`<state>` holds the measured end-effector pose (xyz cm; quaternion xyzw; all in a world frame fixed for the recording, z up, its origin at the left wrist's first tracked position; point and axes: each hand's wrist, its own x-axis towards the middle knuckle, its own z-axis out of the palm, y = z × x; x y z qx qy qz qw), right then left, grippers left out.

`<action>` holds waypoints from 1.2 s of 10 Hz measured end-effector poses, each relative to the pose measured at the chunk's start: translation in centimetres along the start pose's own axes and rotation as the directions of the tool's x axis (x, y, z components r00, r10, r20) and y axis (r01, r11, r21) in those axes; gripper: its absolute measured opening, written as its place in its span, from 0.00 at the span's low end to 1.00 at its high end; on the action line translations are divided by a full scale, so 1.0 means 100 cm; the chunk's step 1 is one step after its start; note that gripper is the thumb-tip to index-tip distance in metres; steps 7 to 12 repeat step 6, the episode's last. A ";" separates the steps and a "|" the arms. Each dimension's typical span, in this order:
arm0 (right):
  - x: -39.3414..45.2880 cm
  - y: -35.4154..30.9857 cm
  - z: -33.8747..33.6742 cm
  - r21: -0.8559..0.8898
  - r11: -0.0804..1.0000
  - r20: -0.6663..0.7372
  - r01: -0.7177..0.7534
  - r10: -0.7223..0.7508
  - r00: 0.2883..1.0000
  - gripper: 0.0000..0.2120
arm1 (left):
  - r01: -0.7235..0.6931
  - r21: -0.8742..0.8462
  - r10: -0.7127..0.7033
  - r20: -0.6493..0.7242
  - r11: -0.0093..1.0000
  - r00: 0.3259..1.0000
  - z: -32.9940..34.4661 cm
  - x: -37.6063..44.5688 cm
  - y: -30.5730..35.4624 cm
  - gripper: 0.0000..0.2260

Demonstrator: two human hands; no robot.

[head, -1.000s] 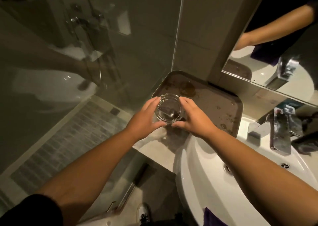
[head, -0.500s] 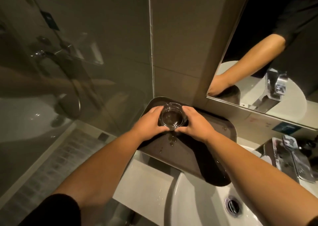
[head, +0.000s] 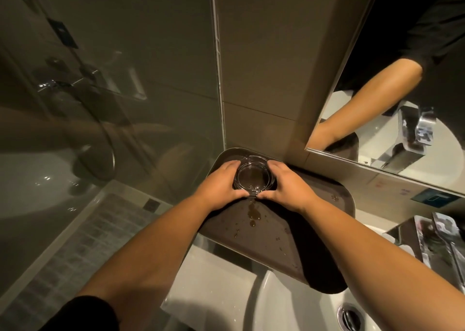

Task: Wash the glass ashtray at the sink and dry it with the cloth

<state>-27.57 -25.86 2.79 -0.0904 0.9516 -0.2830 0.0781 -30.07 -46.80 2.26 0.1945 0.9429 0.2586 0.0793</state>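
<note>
A person is leaning over a bathroom counter, cupping a round clear glass ashtray [head: 254, 178] between both hands. The left hand [head: 221, 186] is gripping its left side and the right hand [head: 289, 187] its right side, thumbs nearly meeting at the near rim. The ashtray is sitting at the far corner of a dark brown rounded tray [head: 314, 235] speckled with water droplets [head: 253, 213], beside a white ceramic sink [head: 289, 305].

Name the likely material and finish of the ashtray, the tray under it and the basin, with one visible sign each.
Ashtray: clear glass, glossy; the tray shows through it. Tray: dark brown, matte, probably plastic; droplets bead on it. Basin: white, glossy, likely glazed ceramic; it reflects light.
</note>
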 end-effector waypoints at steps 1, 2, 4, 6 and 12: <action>0.001 0.002 0.002 -0.032 0.999 0.017 -0.007 0.008 1.000 0.49 | 0.001 0.015 -0.001 0.013 1.000 1.000 0.000 0.002 -0.001 0.42; 0.002 0.002 0.003 -0.049 0.999 0.022 -0.012 0.013 1.000 0.49 | 0.004 0.022 -0.004 0.013 1.000 1.000 0.000 0.001 -0.002 0.42; 0.000 0.000 0.000 -0.077 0.997 0.045 -0.026 0.030 0.999 0.52 | 0.029 0.045 -0.032 0.058 0.999 0.998 -0.003 -0.003 0.002 0.45; -0.028 -0.003 -0.003 -0.181 0.983 -0.145 -0.023 -0.004 0.989 0.40 | -0.028 0.275 0.052 -0.082 0.961 0.995 -0.010 -0.027 0.019 0.40; -0.028 -0.003 -0.003 -0.181 0.983 -0.145 -0.023 -0.004 0.989 0.40 | -0.028 0.275 0.052 -0.082 0.961 0.995 -0.010 -0.027 0.019 0.40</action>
